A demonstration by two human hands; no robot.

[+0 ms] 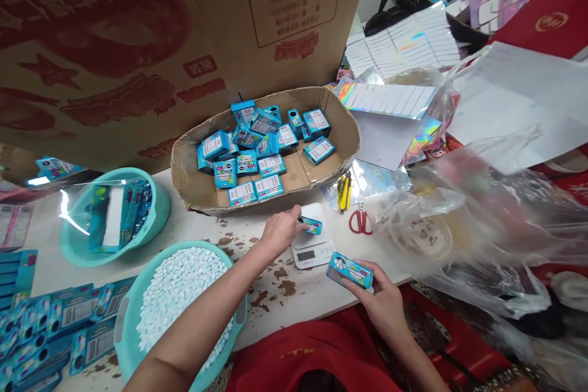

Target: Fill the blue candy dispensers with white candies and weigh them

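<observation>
My left hand (283, 231) is closed on a small blue box (312, 225) over the plate of a white digital scale (313, 255). My right hand (379, 294) grips another blue box (351, 269) just right of the scale, near the table's front edge; white pieces show at its left end. Behind the scale, a cut-down cardboard box (298, 179) holds several blue boxes (271, 165). A turquoise basin (239, 312) of small white pieces (179, 282) lies partly under my left forearm.
A second turquoise basin (158, 220) stands at the left, above flat blue cartons (73, 312). Red scissors (360, 222) and a yellow cutter (344, 192) lie behind the scale's right side. Plastic bags (468, 214) and holographic sheets (390, 100) cover the right. A large carton (160, 43) rises behind.
</observation>
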